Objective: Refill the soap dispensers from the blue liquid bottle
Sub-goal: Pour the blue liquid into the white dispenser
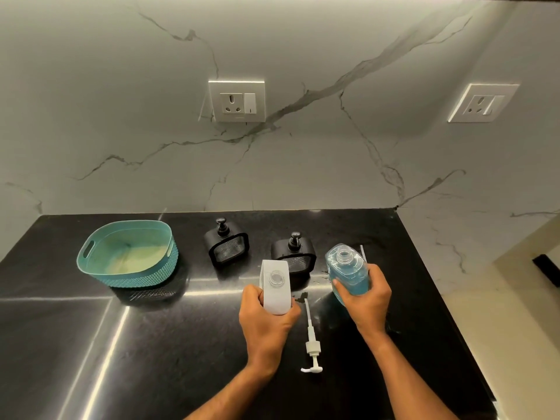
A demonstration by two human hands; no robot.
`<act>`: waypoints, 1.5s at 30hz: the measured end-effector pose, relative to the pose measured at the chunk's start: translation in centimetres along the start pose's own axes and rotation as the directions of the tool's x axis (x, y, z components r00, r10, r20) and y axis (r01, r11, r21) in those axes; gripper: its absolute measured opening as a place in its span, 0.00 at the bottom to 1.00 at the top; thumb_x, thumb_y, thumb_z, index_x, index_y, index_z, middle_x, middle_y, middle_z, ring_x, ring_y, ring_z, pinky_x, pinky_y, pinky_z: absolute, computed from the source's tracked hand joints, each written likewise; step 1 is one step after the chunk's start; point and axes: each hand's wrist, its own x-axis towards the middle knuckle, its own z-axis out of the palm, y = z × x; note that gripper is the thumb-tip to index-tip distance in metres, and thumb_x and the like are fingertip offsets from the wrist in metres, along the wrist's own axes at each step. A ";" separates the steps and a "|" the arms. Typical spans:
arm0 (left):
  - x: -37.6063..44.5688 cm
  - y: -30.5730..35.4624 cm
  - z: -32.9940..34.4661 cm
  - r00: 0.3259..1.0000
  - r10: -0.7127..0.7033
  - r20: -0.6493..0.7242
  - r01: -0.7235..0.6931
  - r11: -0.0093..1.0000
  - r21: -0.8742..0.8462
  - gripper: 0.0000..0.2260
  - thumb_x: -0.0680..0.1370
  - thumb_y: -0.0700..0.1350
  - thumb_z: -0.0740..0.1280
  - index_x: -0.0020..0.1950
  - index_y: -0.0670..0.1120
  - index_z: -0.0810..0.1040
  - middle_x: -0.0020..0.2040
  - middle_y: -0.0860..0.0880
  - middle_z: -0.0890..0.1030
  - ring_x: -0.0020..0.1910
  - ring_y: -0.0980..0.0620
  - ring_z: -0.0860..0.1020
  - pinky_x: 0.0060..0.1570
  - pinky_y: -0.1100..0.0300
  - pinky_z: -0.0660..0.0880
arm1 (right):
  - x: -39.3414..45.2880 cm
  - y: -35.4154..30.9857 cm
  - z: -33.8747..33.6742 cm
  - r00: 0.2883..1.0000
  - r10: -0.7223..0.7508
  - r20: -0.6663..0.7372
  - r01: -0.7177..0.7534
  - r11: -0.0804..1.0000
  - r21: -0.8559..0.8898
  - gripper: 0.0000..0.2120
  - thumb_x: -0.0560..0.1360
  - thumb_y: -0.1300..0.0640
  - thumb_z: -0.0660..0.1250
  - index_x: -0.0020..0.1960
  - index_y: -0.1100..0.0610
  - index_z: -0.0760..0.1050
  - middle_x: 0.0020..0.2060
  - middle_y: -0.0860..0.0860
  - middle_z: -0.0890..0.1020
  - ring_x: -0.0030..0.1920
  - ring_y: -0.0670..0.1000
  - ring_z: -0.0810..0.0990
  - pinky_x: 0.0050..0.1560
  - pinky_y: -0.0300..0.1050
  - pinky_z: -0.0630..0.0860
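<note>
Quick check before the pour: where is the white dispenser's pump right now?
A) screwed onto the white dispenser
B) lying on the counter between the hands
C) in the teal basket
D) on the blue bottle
B: the white pump lies flat on the black counter, and the white dispenser has an open neck.

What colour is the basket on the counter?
The basket is teal, with a woven pattern on its sides; the head view shows it.

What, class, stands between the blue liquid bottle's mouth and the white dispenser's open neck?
Nothing visible. The right hand holds the blue liquid bottle uncapped, and the left hand holds the white dispenser beside it, neck open; its pump lies on the counter.
</note>
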 end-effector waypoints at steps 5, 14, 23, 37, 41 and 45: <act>-0.2 0.6 0.2 0.998 0.016 -0.054 -0.017 0.999 -0.028 0.27 0.63 0.46 0.84 0.45 0.56 0.67 0.44 0.52 0.75 0.42 0.55 0.78 0.33 0.65 0.76 | -0.8 -2.5 0.3 0.993 -0.116 -0.013 0.116 0.993 -0.010 0.24 0.65 0.54 0.85 0.52 0.46 0.74 0.47 0.42 0.79 0.46 0.48 0.82 0.39 0.36 0.79; -0.8 1.0 -0.2 0.997 0.045 -0.058 -0.048 0.997 -0.056 0.27 0.64 0.46 0.85 0.49 0.54 0.68 0.47 0.53 0.76 0.45 0.55 0.78 0.38 0.67 0.76 | -1.7 -6.6 0.9 0.960 -0.279 -0.019 0.277 0.958 -0.073 0.23 0.69 0.56 0.83 0.59 0.56 0.77 0.53 0.49 0.79 0.53 0.48 0.81 0.49 0.38 0.81; -0.8 1.3 -1.1 0.997 0.060 -0.049 -0.064 0.995 -0.082 0.27 0.64 0.45 0.85 0.47 0.55 0.67 0.45 0.53 0.74 0.44 0.57 0.77 0.37 0.68 0.75 | -2.5 -8.8 1.0 0.939 -0.344 0.016 0.340 0.918 -0.204 0.32 0.64 0.61 0.84 0.65 0.57 0.75 0.59 0.52 0.77 0.61 0.50 0.78 0.54 0.38 0.83; -0.9 1.5 -1.2 0.996 0.070 -0.048 -0.074 0.994 -0.084 0.29 0.63 0.45 0.85 0.49 0.54 0.67 0.46 0.55 0.73 0.47 0.61 0.76 0.39 0.72 0.75 | -3.1 -9.3 0.5 0.915 -0.380 0.133 0.402 0.839 -0.366 0.32 0.62 0.65 0.85 0.64 0.63 0.78 0.60 0.60 0.80 0.63 0.60 0.79 0.57 0.57 0.84; -1.0 1.6 -1.3 0.996 0.082 -0.044 -0.085 0.994 -0.071 0.28 0.64 0.47 0.85 0.49 0.55 0.66 0.47 0.55 0.72 0.45 0.57 0.77 0.39 0.65 0.78 | -3.1 -9.3 0.2 0.909 -0.395 0.134 0.415 0.826 -0.381 0.34 0.62 0.64 0.85 0.65 0.60 0.76 0.61 0.60 0.80 0.64 0.60 0.79 0.57 0.58 0.84; -1.0 1.9 -1.3 0.996 0.085 -0.040 -0.087 0.993 -0.074 0.28 0.65 0.47 0.84 0.49 0.55 0.66 0.47 0.55 0.72 0.45 0.55 0.76 0.38 0.65 0.78 | -3.0 -9.4 0.0 0.904 -0.406 0.135 0.426 0.819 -0.385 0.36 0.63 0.62 0.85 0.66 0.57 0.74 0.62 0.59 0.80 0.65 0.59 0.78 0.59 0.55 0.83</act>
